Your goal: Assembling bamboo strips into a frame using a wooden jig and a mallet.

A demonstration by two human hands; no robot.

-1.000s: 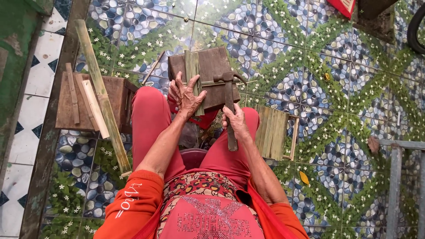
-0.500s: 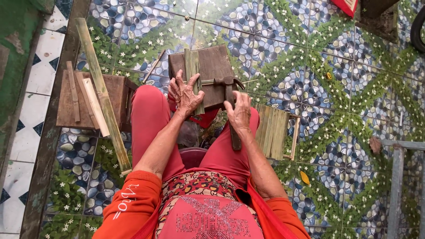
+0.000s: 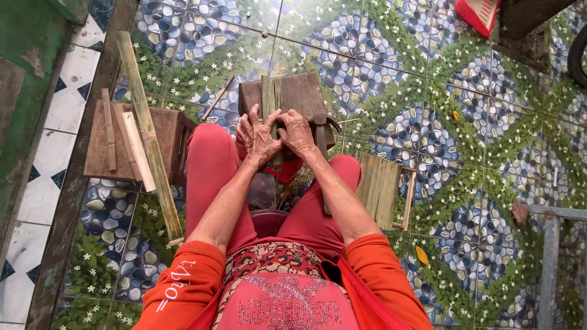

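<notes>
Near the centre of the frame, slightly above the middle, both hands meet on top of a dark wooden block (image 3: 302,98). The left hand (image 3: 258,135) has its fingers curled down over a narrow green bamboo strip (image 3: 269,98) that stands on the block's top and runs away toward the upper edge; it grips the strip's near end. The right hand (image 3: 297,131) lies just beside it, touching it, fingers bent onto the same strip, so the two hands pinch one piece between them. How many strips lie side by side under the fingers I cannot tell; two or three thin edges show above the knuckles.

A dark metal blade (image 3: 324,125) sticks out at the block's right side, just beside the right hand.

At the left of the frame stands one low wooden stool (image 3: 168,131) carrying three short slats, with one long bamboo pole (image 3: 150,134) lying slantwise across it from the upper left down toward the left knee. To the right of the right knee, one bundle of flat bamboo slats (image 3: 379,186) rests on the patterned tile floor (image 3: 477,140). One red plastic scoop (image 3: 478,13) shows at the top right edge.
</notes>
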